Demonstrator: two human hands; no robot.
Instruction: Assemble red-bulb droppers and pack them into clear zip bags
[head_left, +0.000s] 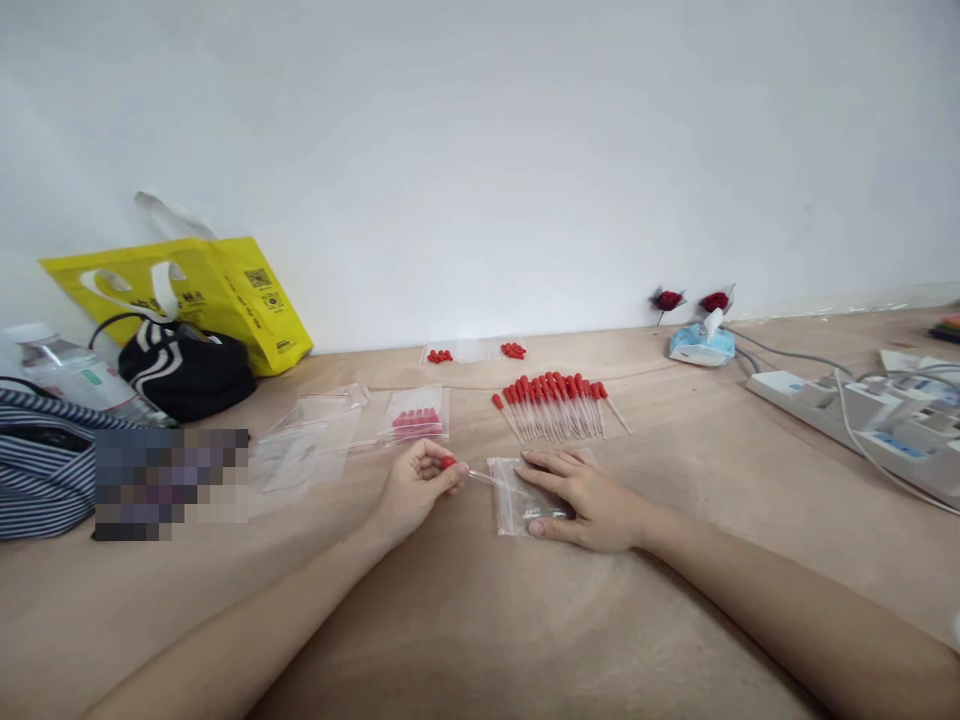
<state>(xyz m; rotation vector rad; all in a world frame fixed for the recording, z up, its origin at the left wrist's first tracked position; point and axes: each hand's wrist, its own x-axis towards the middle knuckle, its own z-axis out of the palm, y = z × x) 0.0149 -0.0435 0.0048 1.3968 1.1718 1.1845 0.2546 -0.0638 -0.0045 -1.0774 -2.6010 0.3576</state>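
My left hand (420,490) pinches a glass dropper (486,480) by its red rubber bulb, with the clear tube pointing right. The tube reaches over or into a small clear zip bag (511,510); I cannot tell which. Lying flat on that bag with fingers spread, my right hand (581,498) presses it to the table. Just beyond the hands, a row of red-bulbed droppers (559,405) lies side by side. To the left, a bag of red bulbs (416,420) rests on other clear bags (307,440).
More red bulbs (514,350) lie on clear plastic by the wall. A yellow bag (247,300), black pouch (187,370), bottle (67,370) and striped bag (45,470) stand left. A tissue pack (702,345), two red flowers (667,299) and a power strip (862,420) with cables are right.
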